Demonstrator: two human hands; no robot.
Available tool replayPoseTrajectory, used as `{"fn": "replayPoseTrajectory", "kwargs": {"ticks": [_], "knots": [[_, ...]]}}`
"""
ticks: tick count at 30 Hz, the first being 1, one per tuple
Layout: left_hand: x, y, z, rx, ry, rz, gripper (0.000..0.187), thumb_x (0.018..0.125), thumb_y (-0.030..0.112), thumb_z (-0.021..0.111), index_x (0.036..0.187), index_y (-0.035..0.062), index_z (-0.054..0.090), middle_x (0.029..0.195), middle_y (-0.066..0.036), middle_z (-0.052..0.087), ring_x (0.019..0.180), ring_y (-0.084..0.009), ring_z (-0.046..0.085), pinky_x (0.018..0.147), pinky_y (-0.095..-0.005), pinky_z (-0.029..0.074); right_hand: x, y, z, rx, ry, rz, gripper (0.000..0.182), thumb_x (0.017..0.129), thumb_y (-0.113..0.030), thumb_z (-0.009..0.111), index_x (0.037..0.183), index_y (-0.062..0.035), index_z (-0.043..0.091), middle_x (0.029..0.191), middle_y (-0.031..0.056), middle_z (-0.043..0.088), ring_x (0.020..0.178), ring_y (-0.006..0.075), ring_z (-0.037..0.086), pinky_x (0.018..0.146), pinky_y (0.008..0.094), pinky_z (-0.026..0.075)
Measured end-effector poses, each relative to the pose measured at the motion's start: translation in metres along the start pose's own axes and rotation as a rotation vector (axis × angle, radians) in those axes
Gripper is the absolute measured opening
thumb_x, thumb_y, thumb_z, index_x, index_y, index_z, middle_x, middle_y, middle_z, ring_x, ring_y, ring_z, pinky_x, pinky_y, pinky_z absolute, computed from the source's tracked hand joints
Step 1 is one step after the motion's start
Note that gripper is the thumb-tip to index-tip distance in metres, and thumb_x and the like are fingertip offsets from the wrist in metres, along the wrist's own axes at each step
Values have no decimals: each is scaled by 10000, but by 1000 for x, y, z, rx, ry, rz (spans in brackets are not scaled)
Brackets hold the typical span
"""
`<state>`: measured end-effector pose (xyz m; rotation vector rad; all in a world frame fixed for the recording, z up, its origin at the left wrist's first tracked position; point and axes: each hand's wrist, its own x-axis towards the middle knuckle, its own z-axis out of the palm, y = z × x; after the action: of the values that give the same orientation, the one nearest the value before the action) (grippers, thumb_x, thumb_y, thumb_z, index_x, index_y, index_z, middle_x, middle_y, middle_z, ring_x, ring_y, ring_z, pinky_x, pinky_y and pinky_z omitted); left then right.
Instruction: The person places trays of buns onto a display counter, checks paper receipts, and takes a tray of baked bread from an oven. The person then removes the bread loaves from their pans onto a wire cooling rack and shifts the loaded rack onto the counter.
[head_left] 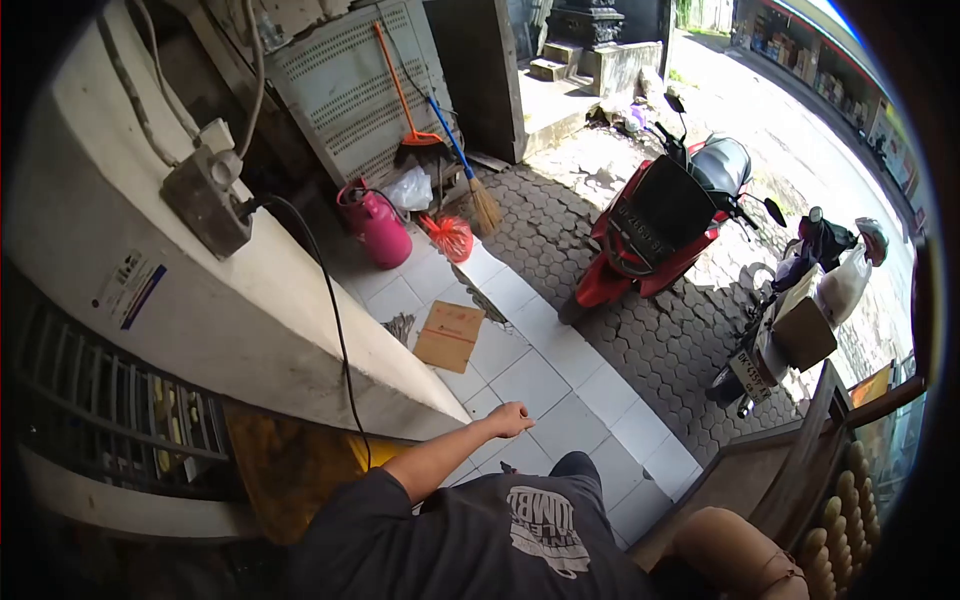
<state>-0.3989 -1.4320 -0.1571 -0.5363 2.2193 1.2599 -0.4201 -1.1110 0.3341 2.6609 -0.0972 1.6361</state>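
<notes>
Beside the white cabinet (250,300), left hand (512,418) closed, empty, black cable (335,320) just leftward; right hand unseen.

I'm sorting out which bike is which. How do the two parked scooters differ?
The red scooter stands nearer the tiles, its black front panel in view; the white scooter stands farther out and carries a cardboard box on it. Both are parked on the hexagonal paving.
</notes>
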Motion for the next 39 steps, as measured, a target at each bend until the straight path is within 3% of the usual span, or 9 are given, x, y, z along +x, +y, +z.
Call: {"fn": "replayPoseTrajectory", "kwargs": {"ticks": [4,8,10,14,20,25,30,39], "knots": [[84,38,-47,34,-42,18,414,857,344,681,1055,-17,629,874,-122,690,683,-234,667,628,-342,533,-43,36,-68,-49,12,13,186,868,-65,594,1051,-39,617,1042,133,616,944,262,568,912,421,482],[166,25,-74,356,29,78,475,845,412,665,1072,-5,647,955,-141,710,837,-307,683,755,-391,540,-92,72,-150,-17,16,4,211,865,-86,609,1071,-40,613,1049,135,617,953,261,572,909,415,489],[189,23,-99,445,52,47,463,843,412,660,1056,1,656,952,-145,711,844,-316,681,759,-398,539,-113,92,-199,23,29,-20,225,863,-96,616,1080,-40,611,1052,136,617,957,261,574,907,412,493],[225,26,-165,347,149,-109,441,839,413,650,1025,15,674,944,-154,712,858,-334,677,765,-412,536,-153,158,-289,159,19,-92,253,859,-116,631,1100,-41,606,1058,138,618,966,260,577,904,406,500],[275,12,-258,156,329,-262,426,836,422,636,988,28,692,933,-163,714,869,-352,671,770,-426,531,-205,310,-374,399,34,-155,299,854,-147,653,1129,-43,600,1068,142,618,979,259,583,899,397,511],[324,-45,-326,96,258,-305,437,841,439,625,971,28,696,927,-166,713,862,-356,667,766,-430,527,-236,456,-396,499,29,-160,338,850,-172,672,1153,-44,595,1076,145,619,990,259,588,894,389,520],[332,-143,-446,35,200,-367,451,845,457,615,955,28,699,920,-169,711,855,-359,663,762,-433,523,-235,634,-404,622,10,-167,379,845,-198,690,1178,-45,590,1084,147,620,1001,258,593,890,381,530],[308,-274,-678,-271,584,-538,479,853,489,596,926,28,705,907,-173,709,842,-365,655,754,-440,516,-212,891,-417,811,-51,-332,454,837,-244,724,1221,-47,581,1098,153,621,1020,256,602,883,368,546]]}}
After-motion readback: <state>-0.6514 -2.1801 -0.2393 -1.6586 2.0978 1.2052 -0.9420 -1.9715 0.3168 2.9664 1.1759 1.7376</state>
